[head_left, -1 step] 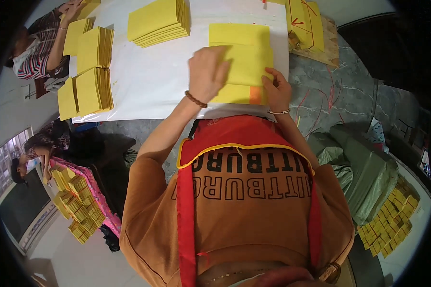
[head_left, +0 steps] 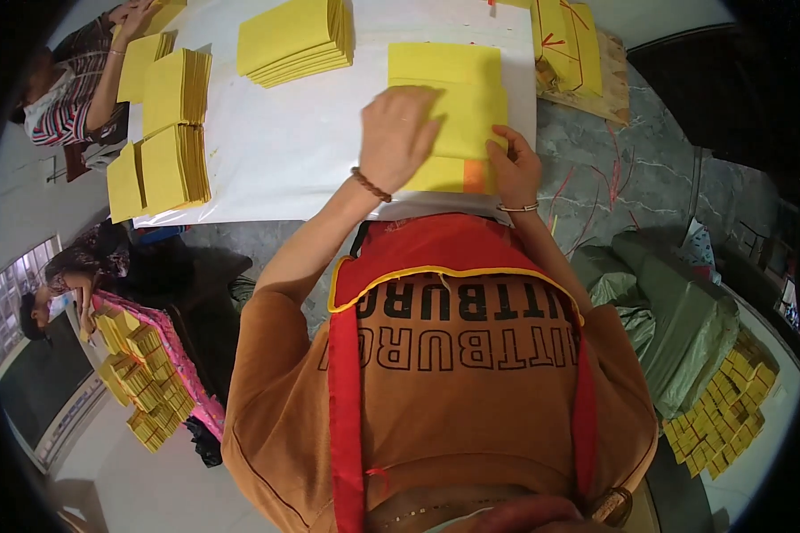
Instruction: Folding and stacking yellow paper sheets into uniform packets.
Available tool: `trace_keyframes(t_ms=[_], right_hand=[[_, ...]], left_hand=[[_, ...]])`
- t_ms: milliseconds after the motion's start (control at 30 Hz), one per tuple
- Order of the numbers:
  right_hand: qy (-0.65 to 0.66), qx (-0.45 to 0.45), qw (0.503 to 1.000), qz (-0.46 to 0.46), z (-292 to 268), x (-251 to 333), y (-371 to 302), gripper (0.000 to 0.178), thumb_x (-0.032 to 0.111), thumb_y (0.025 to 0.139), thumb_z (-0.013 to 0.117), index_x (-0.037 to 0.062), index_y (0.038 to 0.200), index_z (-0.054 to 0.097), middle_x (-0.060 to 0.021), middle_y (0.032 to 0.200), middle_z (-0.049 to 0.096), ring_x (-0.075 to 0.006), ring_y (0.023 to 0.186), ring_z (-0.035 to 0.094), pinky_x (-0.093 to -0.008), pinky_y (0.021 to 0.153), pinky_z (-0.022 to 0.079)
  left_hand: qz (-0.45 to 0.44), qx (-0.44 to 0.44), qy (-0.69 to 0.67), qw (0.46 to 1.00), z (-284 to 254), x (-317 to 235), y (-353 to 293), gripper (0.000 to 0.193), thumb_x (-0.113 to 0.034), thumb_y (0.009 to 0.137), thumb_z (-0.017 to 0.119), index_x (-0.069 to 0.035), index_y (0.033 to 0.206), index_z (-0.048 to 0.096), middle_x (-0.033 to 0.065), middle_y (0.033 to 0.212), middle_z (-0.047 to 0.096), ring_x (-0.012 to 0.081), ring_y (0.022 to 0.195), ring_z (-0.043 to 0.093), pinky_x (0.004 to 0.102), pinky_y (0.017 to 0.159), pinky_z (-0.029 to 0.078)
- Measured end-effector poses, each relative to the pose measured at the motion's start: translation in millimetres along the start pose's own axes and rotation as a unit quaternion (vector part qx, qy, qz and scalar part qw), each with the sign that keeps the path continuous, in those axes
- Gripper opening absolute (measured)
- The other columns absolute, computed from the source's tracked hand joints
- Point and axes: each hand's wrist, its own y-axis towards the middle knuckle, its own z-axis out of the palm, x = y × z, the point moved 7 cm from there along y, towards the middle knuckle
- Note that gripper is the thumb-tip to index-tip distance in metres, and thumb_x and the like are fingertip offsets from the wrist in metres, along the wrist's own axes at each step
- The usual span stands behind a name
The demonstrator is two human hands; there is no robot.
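Note:
In front of me on the white-covered table lies yellow paper in overlapping layers, with an orange patch along its near edge. My left hand, a braided brown bracelet at its wrist, rests on the paper's left part with its fingers bent. Slight blur and the hand's own back hide whether those fingers grip anything. At the right edge, my right hand has its thumb and forefinger pinched on the paper. A neat stack of folded yellow paper sits farther off to the left.
More yellow stacks line the table's left end, beside a co-worker's arm. Tied yellow bundles stand on a board past the right edge. Red strings lie on the floor. Another person bends by bundles at lower left.
My left hand has slid a little to the right over the yellow paper. My right hand stays in place at the paper's right edge.

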Motion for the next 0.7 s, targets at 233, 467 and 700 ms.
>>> trace_keyframes(t_ms=[233, 467, 700], right_hand=[[-0.033, 0.027, 0.998, 0.037, 0.2, -1.3, -2.1, 0.025, 0.003, 0.078, 0.06, 0.0026, 0.104, 0.06, 0.0017, 0.084, 0.054, -0.0038, 0.066, 0.045, -0.0159, 0.057, 0.036], [-0.462, 0.025, 0.817, -0.345, 13.1, 61.5, -38.8, 0.044, 0.027, 0.079, 0.059, 0.0105, 0.119, 0.051, -0.0121, 0.128, 0.042, -0.0289, 0.117, 0.041, -0.0482, 0.094, 0.03], [-0.462, 0.165, 0.828, -0.272, 24.1, 29.3, -39.3, 0.056, 0.034, 0.083, 0.053, 0.0074, 0.13, 0.037, -0.0092, 0.138, 0.032, -0.0288, 0.128, 0.028, -0.0563, 0.1, 0.017]], left_hand=[[0.066, 0.1, 0.152, 0.981, 52.4, -2.7, -14.2, 0.043, -0.036, 0.084, 0.052, -0.013, 0.12, 0.048, 0.012, 0.126, 0.041, 0.0295, 0.117, 0.036, 0.0425, 0.093, 0.029], [0.066, 0.104, 0.172, 0.977, 64.2, 1.1, -16.7, 0.048, -0.04, 0.083, 0.052, -0.013, 0.122, 0.047, 0.0127, 0.129, 0.039, 0.0312, 0.118, 0.034, 0.0465, 0.095, 0.027], [0.124, 0.138, 0.088, 0.979, 47.1, -1.0, -16.8, 0.052, -0.043, 0.081, 0.053, -0.011, 0.122, 0.047, 0.0154, 0.129, 0.039, 0.0329, 0.118, 0.035, 0.047, 0.095, 0.028]])
